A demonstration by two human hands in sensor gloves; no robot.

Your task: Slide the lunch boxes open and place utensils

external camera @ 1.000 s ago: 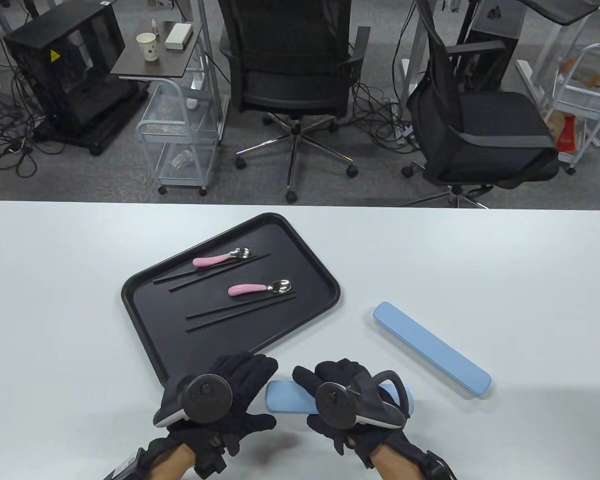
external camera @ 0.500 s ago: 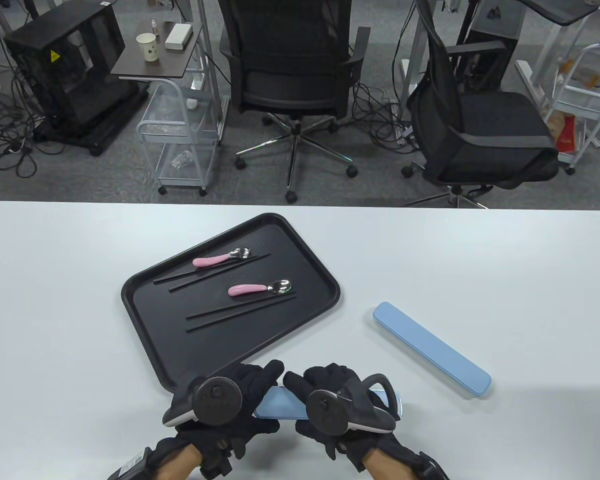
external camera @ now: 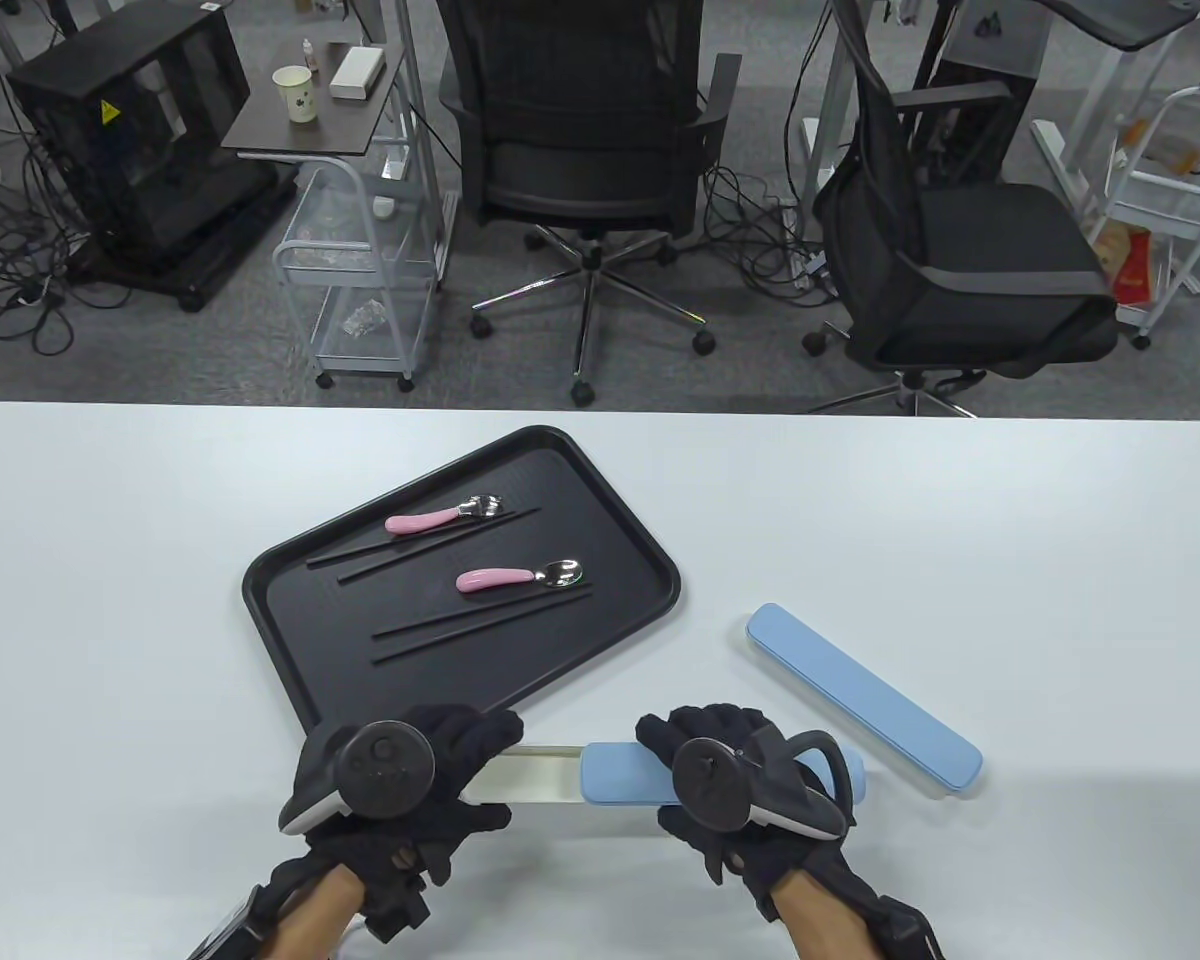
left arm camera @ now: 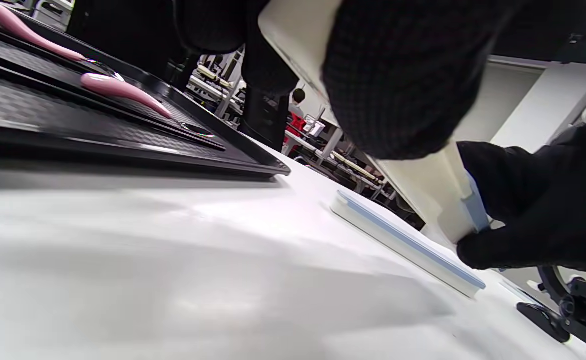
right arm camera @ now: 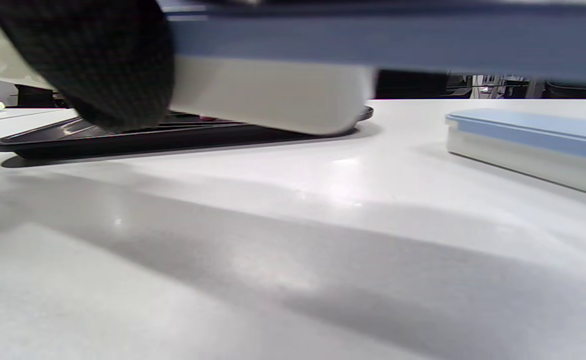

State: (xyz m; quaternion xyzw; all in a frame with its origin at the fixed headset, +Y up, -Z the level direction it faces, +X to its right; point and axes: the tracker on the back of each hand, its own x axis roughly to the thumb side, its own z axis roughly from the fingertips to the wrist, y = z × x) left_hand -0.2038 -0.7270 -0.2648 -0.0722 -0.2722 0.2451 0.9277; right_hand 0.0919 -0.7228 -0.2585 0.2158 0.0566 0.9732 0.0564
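Observation:
My left hand point(external camera: 475, 750) grips the white base point(external camera: 530, 775) of a slim lunch box near the table's front edge. My right hand point(external camera: 685, 745) grips its blue lid point(external camera: 625, 775), which is slid partway to the right so the base's inside shows. The box is held slightly above the table in the right wrist view, lid point(right arm camera: 372, 35) over base point(right arm camera: 273, 95). A second, closed blue lunch box point(external camera: 860, 700) lies to the right. The black tray point(external camera: 600, 520) holds two pink-handled spoons point(external camera: 495, 578) point(external camera: 425, 520) and black chopsticks point(external camera: 480, 625).
The tray's near corner sits just behind my left hand. The closed box also shows in the left wrist view point(left arm camera: 407, 240) and the right wrist view point(right arm camera: 532, 140). Office chairs and carts stand beyond the table's far edge.
My hands have pulled apart: the left moved left with the white base, the right moved right with the blue lid. The box went from closed to partly open.

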